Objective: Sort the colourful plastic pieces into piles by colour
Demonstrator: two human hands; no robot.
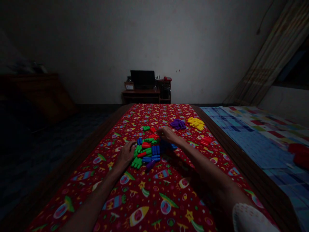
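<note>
A mixed heap of small plastic pieces with finger-like lobes lies on the red patterned cloth, with green pieces (137,163), blue pieces (155,150) and red pieces (146,145) jumbled together. At the heap's left edge rests my left hand (126,153), fingers curved and apart beside the green pieces, with no piece visibly held. My right hand (167,134) reaches over the far right of the heap. Its fingers are drawn together next to a red piece (153,130); whatever they hold is hidden. One purple piece (150,165) lies at the near edge.
Beyond my right hand sit a purple pile (178,124) and a yellow pile (196,123), with red pieces (206,141) nearer the right edge. The red cloth (145,206) covers a long table. A bed with a checked cover (243,138) stands to the right.
</note>
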